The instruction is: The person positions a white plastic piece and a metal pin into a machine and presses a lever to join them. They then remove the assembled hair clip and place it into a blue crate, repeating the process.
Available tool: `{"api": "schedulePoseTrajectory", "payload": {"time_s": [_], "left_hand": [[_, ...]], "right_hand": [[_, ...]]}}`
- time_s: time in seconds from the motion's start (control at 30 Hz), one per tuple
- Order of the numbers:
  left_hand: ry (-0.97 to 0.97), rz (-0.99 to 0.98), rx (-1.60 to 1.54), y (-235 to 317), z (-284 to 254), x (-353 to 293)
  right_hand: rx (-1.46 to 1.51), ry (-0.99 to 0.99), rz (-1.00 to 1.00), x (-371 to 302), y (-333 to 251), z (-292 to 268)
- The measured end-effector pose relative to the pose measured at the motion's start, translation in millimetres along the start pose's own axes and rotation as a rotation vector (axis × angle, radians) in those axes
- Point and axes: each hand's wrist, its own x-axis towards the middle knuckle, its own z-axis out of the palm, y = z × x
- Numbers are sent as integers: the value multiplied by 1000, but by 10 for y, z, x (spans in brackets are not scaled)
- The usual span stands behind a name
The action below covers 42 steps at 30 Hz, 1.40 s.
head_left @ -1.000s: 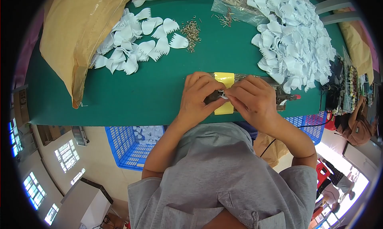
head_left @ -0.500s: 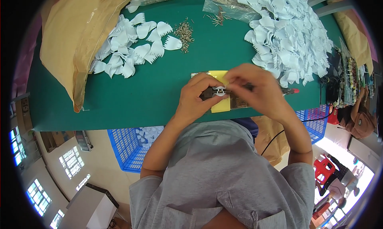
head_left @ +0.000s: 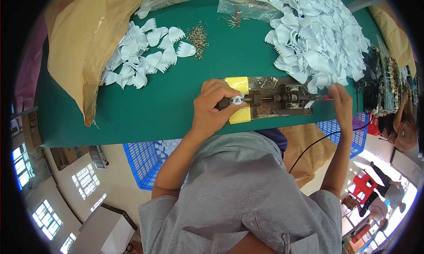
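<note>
A dark metal hand press [head_left: 269, 98] lies across the green table in front of me, with a yellow patch [head_left: 240, 116] at its left end. My left hand [head_left: 210, 104] pinches a small white plastic piece [head_left: 237, 100] at the press's left end, against the tip of its rod. Out at the right end, my right hand [head_left: 341, 103] is closed on the red-tipped lever handle [head_left: 327, 98]. Fingers cover most of the white piece, so its full shape is hidden.
White toothed plastic pieces form a big heap [head_left: 318, 37] at the right and a smaller pile [head_left: 137, 55] at the left. Small metal parts [head_left: 198, 39] lie between them. A brown paper sack [head_left: 79, 50] stands left; a blue basket [head_left: 143, 165] sits below the table edge.
My right hand has left the white piece and moved right to the lever's red handle, uncovering the press. My left hand still holds the white piece at the left end.
</note>
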Motion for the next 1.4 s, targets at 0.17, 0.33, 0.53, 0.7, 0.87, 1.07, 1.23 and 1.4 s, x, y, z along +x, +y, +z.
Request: {"api": "schedulePoseTrajectory", "payload": {"time_s": [0.17, 0.33, 0.53, 0.7, 0.87, 1.07, 1.23, 1.4], "left_hand": [[-11, 6, 4, 33, 41, 16], [-14, 10, -19, -48, 28, -10], [36, 64, -126, 21, 9, 16], [262, 65, -718, 185, -320, -102], [32, -222, 225, 526, -1606, -826], [130, -60, 491, 204, -1315, -285], [-107, 234, 955, -354, -952, 431], [-113, 332, 1030, -508, -803, 759]], "right_hand": [[1054, -2, -272, 86, -244, -111], [96, 191, -523, -110, -1331, 230], [1073, 203, -183, -4, -854, 242], [1616, 87, -10, 45, -202, 166], [1251, 451, 219, 35, 26, 344], [364, 679, -172, 144, -445, 427], [43, 166, -541, 387, -1142, 570], [-102, -63, -670, 499, -1218, 556]]}}
